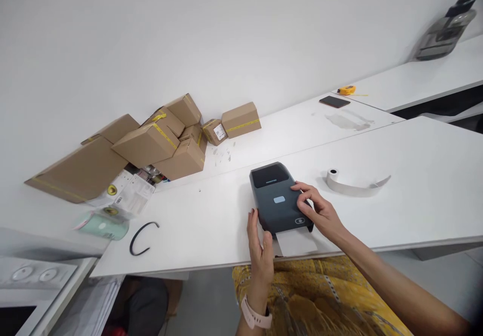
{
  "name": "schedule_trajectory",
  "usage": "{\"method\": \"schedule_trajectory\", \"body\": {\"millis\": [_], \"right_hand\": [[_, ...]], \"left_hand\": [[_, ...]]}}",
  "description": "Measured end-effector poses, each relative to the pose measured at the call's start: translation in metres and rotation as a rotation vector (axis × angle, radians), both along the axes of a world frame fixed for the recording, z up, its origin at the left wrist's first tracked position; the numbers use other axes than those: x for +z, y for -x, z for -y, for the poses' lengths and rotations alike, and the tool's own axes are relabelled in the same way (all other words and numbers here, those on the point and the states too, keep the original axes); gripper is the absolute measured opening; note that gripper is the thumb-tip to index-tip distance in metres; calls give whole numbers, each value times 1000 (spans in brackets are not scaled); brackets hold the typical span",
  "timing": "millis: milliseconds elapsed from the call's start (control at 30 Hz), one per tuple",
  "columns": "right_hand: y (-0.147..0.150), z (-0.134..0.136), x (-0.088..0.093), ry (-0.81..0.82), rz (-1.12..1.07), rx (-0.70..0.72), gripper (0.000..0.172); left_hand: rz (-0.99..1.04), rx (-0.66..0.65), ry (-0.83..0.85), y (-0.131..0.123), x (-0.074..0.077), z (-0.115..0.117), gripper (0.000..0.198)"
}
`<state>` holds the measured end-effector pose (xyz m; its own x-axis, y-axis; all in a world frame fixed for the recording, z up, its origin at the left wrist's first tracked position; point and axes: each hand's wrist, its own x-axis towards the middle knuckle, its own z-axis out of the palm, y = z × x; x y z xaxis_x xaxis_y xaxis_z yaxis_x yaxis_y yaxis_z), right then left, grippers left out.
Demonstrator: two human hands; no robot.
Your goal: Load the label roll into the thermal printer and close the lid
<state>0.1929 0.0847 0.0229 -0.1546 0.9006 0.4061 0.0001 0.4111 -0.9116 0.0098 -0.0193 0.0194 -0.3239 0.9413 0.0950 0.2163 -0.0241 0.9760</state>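
A dark grey label printer (269,200) lies on the white table near its front edge. White paper (296,243) sticks out of its near end. My left hand (261,250) rests along the printer's left side, fingers stretched out and thumb apart. On the right side my right hand (315,207) touches the printer's top and edge, its fingers bent but not wrapped round anything. To the right, a partly unrolled roll of white paper (332,175) lies on the table, its strip curling away.
Cardboard boxes (151,145) are stacked at the back left. A black headband (136,238) and a green cylinder (105,225) lie at the left. A phone (334,101), a yellow tape measure (347,90) and a clear water jug (441,36) stand farther back. The front table edge (211,267) is close to me.
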Motion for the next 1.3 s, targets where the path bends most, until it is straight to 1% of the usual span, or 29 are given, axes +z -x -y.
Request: {"method": "schedule_trajectory", "body": {"millis": [100,133,233,267,333,433,567,700,800,933,1000,1067,1133,1200,1233,1267,1300], "right_hand": [[6,1,-7,34,-42,-30,21],[7,2,-11,70,-66,-42,27],[9,3,-23,223,-104,-66,66],[9,3,-27,277,-99,-54,73],[8,4,-33,376,-88,2,79],[5,6,-37,465,-71,56,78],[2,9,-37,476,-20,36,76],[2,11,-38,482,-26,29,74],[3,13,-41,468,-36,3,74],[5,12,-44,451,-10,-6,75],[6,12,-41,437,-5,-2,75],[7,15,-35,372,-1,-37,74],[6,19,-27,249,37,-89,66],[3,24,-21,126,82,-111,50],[1,26,-20,87,100,-102,40],[-1,27,-19,65,111,-90,34],[-2,29,-20,52,119,-78,31]], "left_hand": [[74,83,9,-3,-1,-9,63],[120,99,27,-4,-2,-13,66],[275,112,106,-10,-6,-22,81],[318,116,133,-12,-7,-23,85],[378,122,169,-15,-8,-25,87],[420,118,170,-15,-9,-24,86],[383,108,143,-14,-13,-25,83],[299,116,108,-16,-20,-27,75],[239,133,88,-18,-22,-29,71],[256,105,60,-17,-21,-32,69],[283,91,70,-14,-20,-30,71],[292,106,87,-11,-20,-22,74],[250,192,104,-10,-25,-7,71],[193,266,163,-13,-30,11,58],[193,231,231,-16,-32,19,53],[217,163,308,-20,-32,25,53],[263,77,380,-26,-31,29,56]]}}
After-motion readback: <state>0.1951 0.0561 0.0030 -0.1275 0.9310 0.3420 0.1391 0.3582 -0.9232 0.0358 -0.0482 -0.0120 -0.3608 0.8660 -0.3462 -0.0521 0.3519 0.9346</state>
